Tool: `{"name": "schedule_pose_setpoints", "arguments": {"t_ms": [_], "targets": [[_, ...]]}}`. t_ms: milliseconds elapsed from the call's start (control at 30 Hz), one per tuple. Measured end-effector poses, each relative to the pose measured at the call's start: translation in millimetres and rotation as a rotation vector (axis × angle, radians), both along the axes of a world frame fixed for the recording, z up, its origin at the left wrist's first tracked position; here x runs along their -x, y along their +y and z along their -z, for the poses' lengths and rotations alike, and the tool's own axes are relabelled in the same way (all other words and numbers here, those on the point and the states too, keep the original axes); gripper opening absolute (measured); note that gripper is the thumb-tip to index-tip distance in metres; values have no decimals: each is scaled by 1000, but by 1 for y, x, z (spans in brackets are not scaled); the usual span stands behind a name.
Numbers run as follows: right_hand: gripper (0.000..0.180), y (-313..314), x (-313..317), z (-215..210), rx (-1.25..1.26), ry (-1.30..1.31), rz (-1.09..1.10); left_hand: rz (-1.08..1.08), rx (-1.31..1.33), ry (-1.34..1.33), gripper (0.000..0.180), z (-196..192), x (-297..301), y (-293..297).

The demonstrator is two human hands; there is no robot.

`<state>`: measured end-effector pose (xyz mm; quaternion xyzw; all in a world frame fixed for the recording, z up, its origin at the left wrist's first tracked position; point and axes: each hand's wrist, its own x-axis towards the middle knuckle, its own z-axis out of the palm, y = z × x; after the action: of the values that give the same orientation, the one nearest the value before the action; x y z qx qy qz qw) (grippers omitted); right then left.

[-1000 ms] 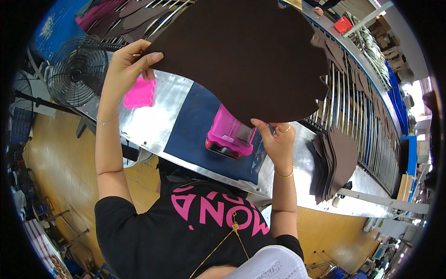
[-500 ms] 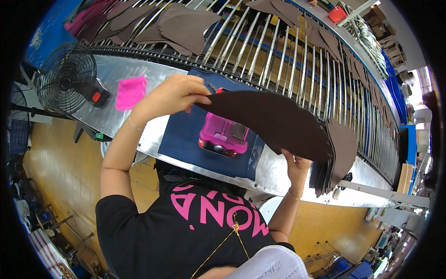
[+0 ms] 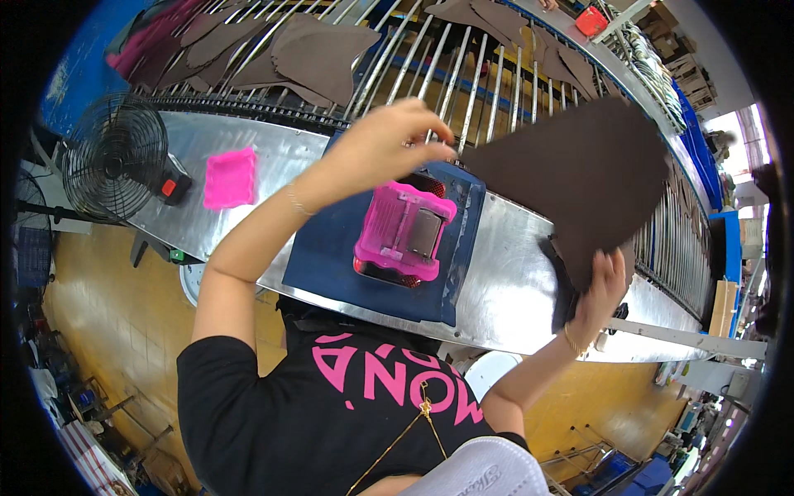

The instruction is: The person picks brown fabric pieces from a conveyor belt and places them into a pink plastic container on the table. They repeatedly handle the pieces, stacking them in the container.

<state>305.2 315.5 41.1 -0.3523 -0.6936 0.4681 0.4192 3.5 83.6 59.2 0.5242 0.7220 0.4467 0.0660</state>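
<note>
Setting, apparently, the brown sheet [image 3: 579,169] partly over the dark stack [image 3: 566,298] at right of frame. Holding left hand [image 3: 397,140] near upper centre with thumb and fingers apart, just beside the sheet's left tip. Placing right hand [image 3: 602,293] at the sheet's lower edge (blurring there, not revealing whether pinching or merely touching). Probably calling next for squaring edges.

Your brown sheet [image 3: 579,174] is now farther right, hiding most of the brown stack [image 3: 564,289], and the pink holder [image 3: 389,219] is fully uncovered. Your left grip [image 3: 390,140] is off the sheet's left tip, just beside it; your right grip [image 3: 600,291] is farther right.
</note>
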Motion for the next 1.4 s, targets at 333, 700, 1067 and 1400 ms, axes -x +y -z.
{"name": "schedule_pose_setpoints", "arguments": {"t_ms": [333,700,1067,1400], "targets": [[50,82,237,137,265,-198,-418,-476,-14,-331,23,29,50,-119],[37,58,124,74,-302,-334,71,-516,-17,-562,27,52,48,-134],[59,90,-129,89,-115,-1170,1012,-248,19,-593,26,57,41,-73],[16,51,-49,8,-623,-594,637,-224,6,-547,27,28,23,-64]]}}
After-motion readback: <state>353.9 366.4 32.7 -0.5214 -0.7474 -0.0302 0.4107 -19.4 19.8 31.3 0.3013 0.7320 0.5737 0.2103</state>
